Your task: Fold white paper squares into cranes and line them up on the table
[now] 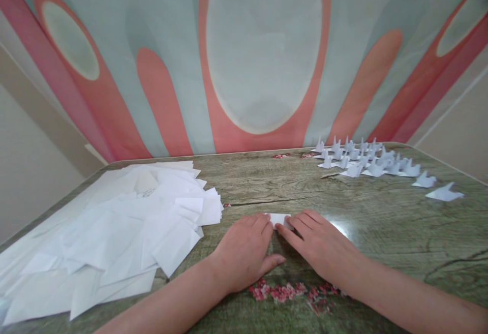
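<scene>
A small folded piece of white paper lies on the table between my two hands. My left hand has its fingers pressed together over the paper's left end, and its thumb points right, apart from the paper. The fingers of my right hand rest on the right end, with the thumb at the near edge. Fingers cover both ends of the paper, so only its middle shows. How it is folded underneath I cannot tell.
A large, loose pile of white paper sheets spreads over the table's left side. Several folded white paper cranes stand at the back right. The wood-patterned table carries printed pink flowers. Behind it rises a patterned wall covering.
</scene>
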